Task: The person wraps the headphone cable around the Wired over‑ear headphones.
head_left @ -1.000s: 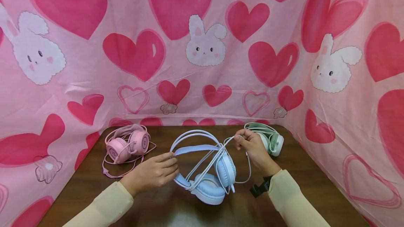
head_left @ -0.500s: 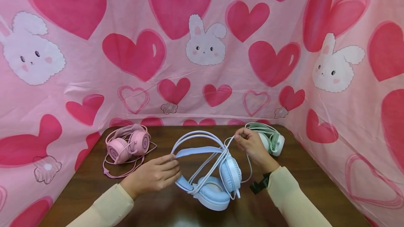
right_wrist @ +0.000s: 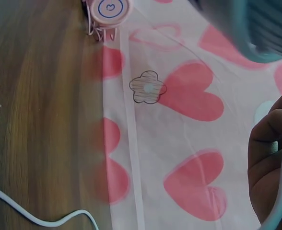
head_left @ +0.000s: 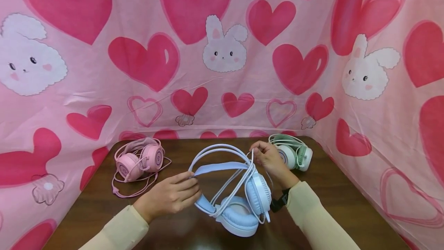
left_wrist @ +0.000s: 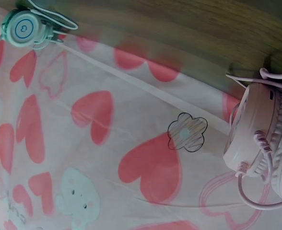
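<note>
Light blue headphones point(head_left: 239, 217) hang tilted between my two hands in the head view, ear cups low and headband arched above. My left hand point(head_left: 170, 196) grips the left side of the headband. White cable is wound around the headband and one ear cup. At the upper right of the headphones, my right hand point(head_left: 272, 163) pinches a stretch of that cable point(head_left: 252, 156) between thumb and fingers. The right wrist view also has this hand point(right_wrist: 270, 158) with the cable running past it, and a blurred blue ear cup point(right_wrist: 261, 28) above.
Pink headphones point(head_left: 152, 157) with a loose cord lie at the back left of the brown wooden table point(head_left: 190, 234). Green and white headphones point(head_left: 305, 159) sit at the back right, behind my right hand. A pink cloth point(head_left: 222, 84) with hearts and rabbits encloses the table.
My right hand has moved left, drawing closer to the headband with the cable. The blue headphones have shifted slightly right and down. My left hand keeps its grip.
</note>
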A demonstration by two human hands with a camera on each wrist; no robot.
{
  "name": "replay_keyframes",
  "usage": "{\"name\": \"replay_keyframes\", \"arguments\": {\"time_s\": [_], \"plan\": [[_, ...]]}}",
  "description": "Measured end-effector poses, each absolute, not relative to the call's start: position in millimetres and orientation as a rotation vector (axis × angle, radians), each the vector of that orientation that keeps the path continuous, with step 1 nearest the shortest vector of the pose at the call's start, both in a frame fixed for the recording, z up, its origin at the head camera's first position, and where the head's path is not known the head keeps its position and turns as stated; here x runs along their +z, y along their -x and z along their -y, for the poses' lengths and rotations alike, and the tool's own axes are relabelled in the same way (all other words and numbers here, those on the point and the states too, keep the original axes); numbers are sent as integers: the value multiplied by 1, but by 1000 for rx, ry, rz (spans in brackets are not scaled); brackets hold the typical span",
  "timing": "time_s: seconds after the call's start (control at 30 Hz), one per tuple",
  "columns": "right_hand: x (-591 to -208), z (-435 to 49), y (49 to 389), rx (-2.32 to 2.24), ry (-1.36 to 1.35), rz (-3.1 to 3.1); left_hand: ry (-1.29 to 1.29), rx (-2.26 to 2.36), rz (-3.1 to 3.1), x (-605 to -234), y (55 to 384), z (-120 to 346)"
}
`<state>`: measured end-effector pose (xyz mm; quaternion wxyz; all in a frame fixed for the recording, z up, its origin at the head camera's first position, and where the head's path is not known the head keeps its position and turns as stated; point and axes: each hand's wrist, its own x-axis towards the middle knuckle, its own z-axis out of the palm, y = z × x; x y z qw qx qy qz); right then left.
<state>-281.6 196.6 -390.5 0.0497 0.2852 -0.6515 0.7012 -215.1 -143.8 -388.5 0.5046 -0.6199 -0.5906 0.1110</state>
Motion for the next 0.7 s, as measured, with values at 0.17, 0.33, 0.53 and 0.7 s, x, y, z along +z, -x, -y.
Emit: {"name": "replay_keyframes", "arguments": {"time_s": [0.17, 0.33, 0.53, 0.7], "plan": [[-390, -191, 286, 2014, -885, 2057, 1494, 249, 1402, -381, 214, 140], [-390, -189, 293, 1850, -927, 2085, 1485, 219, 1389, -376, 215, 137], [-388, -185, 298, 1777, -948, 2126, 1464, 203, 1376, -373, 218, 133], [-389, -183, 300, 1823, -1018, 2125, 1448, 176, 1369, -373, 218, 132]]}}
